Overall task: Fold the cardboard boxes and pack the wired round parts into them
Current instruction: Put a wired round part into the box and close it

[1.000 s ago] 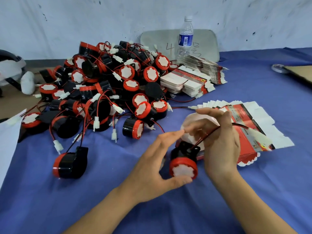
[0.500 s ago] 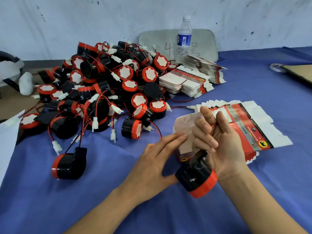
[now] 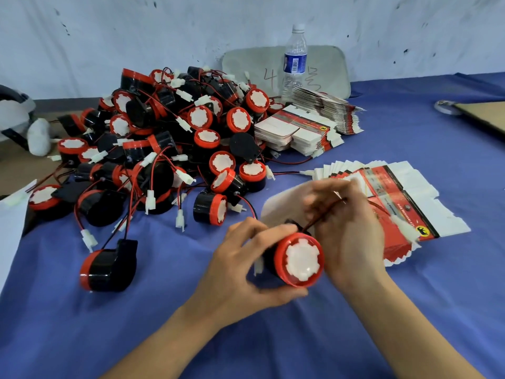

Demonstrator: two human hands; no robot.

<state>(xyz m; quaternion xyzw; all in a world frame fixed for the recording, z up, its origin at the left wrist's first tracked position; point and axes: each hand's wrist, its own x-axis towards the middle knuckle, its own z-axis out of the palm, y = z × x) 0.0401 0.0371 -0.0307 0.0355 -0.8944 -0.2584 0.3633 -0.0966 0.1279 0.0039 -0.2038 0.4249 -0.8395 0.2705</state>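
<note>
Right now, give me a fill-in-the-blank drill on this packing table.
The left hand grips a round part with a ____ rim.
The right hand pinches that part's ____.
The water bottle stands upright at the back of a ____ cloth.
Missing words: red; wire; blue.

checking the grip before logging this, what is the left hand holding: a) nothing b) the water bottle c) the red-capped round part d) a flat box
c: the left hand curls around the red-capped round part, while the right hand holds its wire.
</note>
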